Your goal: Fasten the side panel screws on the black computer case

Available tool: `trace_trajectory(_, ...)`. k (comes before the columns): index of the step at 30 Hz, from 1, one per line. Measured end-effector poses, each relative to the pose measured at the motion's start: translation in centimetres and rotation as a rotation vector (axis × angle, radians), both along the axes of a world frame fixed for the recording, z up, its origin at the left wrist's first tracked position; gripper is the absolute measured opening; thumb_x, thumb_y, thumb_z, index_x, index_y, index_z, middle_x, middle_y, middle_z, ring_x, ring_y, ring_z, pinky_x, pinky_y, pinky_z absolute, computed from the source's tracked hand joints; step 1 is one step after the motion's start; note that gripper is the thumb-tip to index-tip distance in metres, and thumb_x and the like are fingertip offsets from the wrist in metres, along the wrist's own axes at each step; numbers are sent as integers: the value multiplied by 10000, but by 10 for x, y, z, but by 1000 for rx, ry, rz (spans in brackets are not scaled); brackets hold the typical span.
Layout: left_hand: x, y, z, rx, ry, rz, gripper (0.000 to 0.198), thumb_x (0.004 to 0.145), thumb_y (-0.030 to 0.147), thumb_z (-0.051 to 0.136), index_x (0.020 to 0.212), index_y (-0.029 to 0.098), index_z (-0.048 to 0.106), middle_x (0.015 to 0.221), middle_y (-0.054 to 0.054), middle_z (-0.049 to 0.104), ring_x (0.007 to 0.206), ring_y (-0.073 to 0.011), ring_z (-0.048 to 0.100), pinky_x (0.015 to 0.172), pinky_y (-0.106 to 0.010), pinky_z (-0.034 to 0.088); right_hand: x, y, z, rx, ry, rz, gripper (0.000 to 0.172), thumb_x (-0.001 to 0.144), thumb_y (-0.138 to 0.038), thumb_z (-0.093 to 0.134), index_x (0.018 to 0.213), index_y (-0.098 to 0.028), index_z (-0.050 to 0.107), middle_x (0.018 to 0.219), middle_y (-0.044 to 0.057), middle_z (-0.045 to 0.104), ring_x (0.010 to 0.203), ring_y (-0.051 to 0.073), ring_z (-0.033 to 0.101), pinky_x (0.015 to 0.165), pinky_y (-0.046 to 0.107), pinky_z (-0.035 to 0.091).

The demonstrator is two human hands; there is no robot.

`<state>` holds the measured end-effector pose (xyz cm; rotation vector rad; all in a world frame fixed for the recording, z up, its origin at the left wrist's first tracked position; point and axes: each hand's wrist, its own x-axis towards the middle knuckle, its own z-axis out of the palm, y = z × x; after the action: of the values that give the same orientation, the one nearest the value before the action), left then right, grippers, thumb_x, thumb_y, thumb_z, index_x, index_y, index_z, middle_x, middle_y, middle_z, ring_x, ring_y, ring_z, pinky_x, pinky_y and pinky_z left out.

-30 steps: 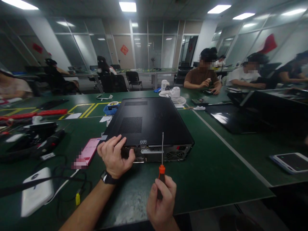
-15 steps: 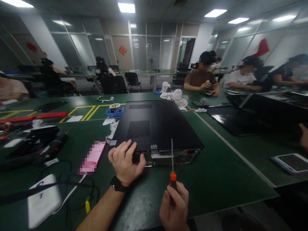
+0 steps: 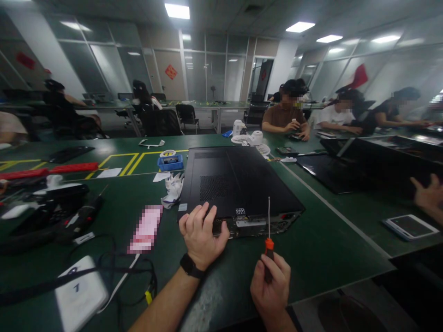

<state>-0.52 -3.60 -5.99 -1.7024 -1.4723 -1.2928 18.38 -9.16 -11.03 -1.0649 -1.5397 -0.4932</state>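
Observation:
A black desktop computer case (image 3: 249, 170) lies flat on the green table, its back panel facing me. My left hand (image 3: 204, 233), with a black watch on the wrist, grips the case's near left edge. The fingers bend over the top and the thumb is at the back panel. My right hand (image 3: 272, 286) is closed around the dark and orange handle of a screwdriver (image 3: 269, 221). The shaft points up, and its tip appears in front of the case's top; whether it touches anything is unclear.
White gloves (image 3: 172, 190) and a blue box (image 3: 170, 162) sit left of the case. A phone (image 3: 147, 230), a white power bank (image 3: 81, 293), cables and a cordless drill (image 3: 81, 221) lie further left. White fans (image 3: 247, 137) stand behind. A co-worker's hand (image 3: 429, 196) shows at right.
The view has shifted, so the case, both hands and the nearby things appear further right. My hands keep nearly the same hold. More of the co-worker's hand at right shows, its fingers spread.

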Motion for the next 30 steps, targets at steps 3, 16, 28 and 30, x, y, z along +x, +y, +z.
trace_trajectory(3,0,0,0,10,5,12,499,795,333,743,1269,234,623,1240,-142,741,1166,-343,664,1062,-530,359,1,-1,-3,16,9,10,355,902,-77,633,1232,-196,576,1080,117,619,934,228,659,703,351,615)
trace_trajectory(16,-3,1,-2,38,-8,-33,456,819,338,718,1251,202,663,1274,-144,718,1229,-336,619,1126,-526,329,-4,-1,-6,37,38,72,355,930,-113,629,1269,-196,561,1095,115,632,967,219,661,763,385,629)
trace_trajectory(28,-9,2,-4,28,-2,-73,442,844,370,700,1250,198,670,1277,-151,712,1253,-342,604,1128,-524,329,-11,-1,-6,63,5,51,371,896,-104,664,1251,-177,584,1076,120,657,988,226,675,806,394,637)
trace_trajectory(30,-9,2,-4,27,-2,-70,442,842,371,702,1250,204,669,1275,-148,712,1246,-341,608,1127,-525,329,-11,-2,-6,68,3,51,384,896,-98,664,1261,-184,581,1074,117,662,981,225,680,797,393,641)
